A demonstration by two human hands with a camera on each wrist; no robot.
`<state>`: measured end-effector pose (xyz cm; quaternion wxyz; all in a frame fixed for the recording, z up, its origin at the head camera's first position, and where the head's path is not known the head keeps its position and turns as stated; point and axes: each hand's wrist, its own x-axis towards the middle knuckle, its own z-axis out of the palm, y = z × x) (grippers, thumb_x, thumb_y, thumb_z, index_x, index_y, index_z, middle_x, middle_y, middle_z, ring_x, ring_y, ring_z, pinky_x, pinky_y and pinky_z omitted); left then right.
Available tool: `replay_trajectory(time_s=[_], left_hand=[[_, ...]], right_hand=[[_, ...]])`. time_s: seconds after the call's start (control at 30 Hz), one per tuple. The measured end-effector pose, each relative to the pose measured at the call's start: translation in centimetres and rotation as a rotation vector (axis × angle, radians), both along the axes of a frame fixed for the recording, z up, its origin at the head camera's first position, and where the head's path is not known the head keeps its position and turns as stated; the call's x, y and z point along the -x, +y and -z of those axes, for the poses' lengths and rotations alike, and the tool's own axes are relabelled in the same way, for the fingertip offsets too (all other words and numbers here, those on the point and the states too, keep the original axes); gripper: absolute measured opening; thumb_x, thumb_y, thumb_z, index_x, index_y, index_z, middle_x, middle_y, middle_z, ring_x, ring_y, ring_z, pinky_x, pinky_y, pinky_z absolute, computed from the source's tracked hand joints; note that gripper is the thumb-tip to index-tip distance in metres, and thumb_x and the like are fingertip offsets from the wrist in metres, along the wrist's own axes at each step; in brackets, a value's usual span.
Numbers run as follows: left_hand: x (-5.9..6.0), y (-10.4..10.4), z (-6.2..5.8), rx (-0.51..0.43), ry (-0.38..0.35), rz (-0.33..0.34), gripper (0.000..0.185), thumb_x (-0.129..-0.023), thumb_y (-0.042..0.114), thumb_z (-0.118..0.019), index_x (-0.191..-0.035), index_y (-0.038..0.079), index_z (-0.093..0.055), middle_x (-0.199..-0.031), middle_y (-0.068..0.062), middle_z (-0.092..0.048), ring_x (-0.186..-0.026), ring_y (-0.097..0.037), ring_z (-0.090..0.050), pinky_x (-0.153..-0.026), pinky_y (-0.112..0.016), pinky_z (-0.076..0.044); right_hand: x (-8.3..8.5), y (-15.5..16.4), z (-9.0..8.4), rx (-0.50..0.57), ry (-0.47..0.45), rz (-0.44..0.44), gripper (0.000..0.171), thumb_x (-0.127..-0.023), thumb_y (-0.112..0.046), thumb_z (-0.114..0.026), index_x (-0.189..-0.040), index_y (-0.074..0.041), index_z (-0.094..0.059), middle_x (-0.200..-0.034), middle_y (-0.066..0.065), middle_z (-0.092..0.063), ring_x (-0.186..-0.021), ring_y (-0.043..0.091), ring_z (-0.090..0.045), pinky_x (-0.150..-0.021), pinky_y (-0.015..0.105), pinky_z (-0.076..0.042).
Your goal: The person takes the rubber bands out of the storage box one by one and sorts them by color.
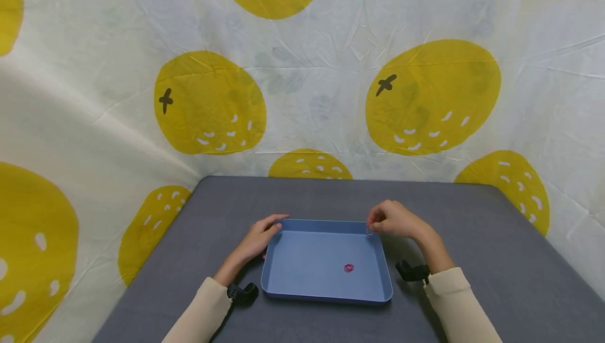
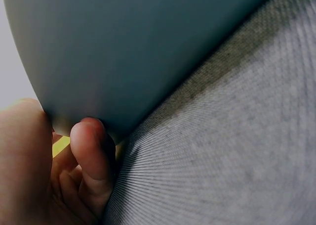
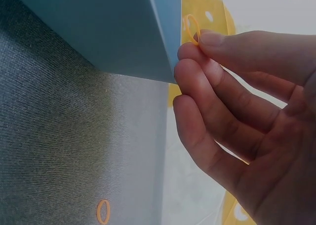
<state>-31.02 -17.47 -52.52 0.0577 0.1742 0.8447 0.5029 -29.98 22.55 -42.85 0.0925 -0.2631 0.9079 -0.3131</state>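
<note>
A shallow blue tray (image 1: 326, 264) lies on the grey cloth, with a small red rubber band (image 1: 348, 268), looped or doubled, on its floor right of the middle. My left hand (image 1: 259, 236) grips the tray's far left corner, thumb at the rim; in the left wrist view curled fingers (image 2: 90, 148) touch the wall from outside. At the far right corner, my right hand (image 1: 392, 219) pinches a thin orange-yellow rubber band (image 3: 192, 29) between thumb and forefinger, just above the rim. The other right-hand fingers are bent near the tray's outer wall.
Another orange rubber band (image 3: 102, 212) lies on the grey cloth outside the tray, seen only in the right wrist view. A white curtain (image 1: 316, 96) with yellow fruit prints hangs behind the table (image 1: 302, 193). Both wrists carry black straps.
</note>
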Motion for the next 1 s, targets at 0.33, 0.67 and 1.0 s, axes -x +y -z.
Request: replay_trajectory(time_s=[0.33,0.67,1.0], left_hand=[[-0.2,0.2,-0.1,-0.034,-0.017,-0.013,0.037,-0.11,0.031,-0.051,-0.145,0.026,-0.06,-0.134,-0.013,-0.066,-0.043,-0.019,-0.052,-0.039,-0.037,-0.046],[-0.2,0.1,-0.1,-0.025,-0.018,-0.017,0.036,-0.11,0.033,-0.051,-0.145,0.029,-0.06,-0.135,-0.013,-0.066,-0.045,-0.02,-0.053,-0.04,-0.038,-0.046],[0.0,0.1,-0.1,-0.018,-0.006,-0.011,0.036,-0.11,0.034,-0.05,-0.144,0.029,-0.061,-0.133,-0.013,-0.067,-0.049,-0.02,-0.057,-0.041,-0.039,-0.048]], right_hand=[[0.4,0.8,0.2,-0.008,-0.017,0.043,0.007,-0.094,-0.007,-0.072,-0.09,-0.006,-0.077,-0.085,0.005,-0.075,-0.075,0.02,-0.067,-0.067,0.03,-0.055],[0.2,0.3,-0.2,-0.007,0.0,0.008,0.006,-0.093,-0.007,-0.073,-0.09,-0.005,-0.077,-0.083,0.006,-0.075,-0.072,0.017,-0.065,-0.065,0.028,-0.054],[0.0,-1.2,-0.1,-0.035,0.021,-0.007,0.007,-0.093,-0.006,-0.072,-0.088,-0.007,-0.077,-0.083,-0.001,-0.073,-0.071,0.011,-0.061,-0.066,0.027,-0.054]])
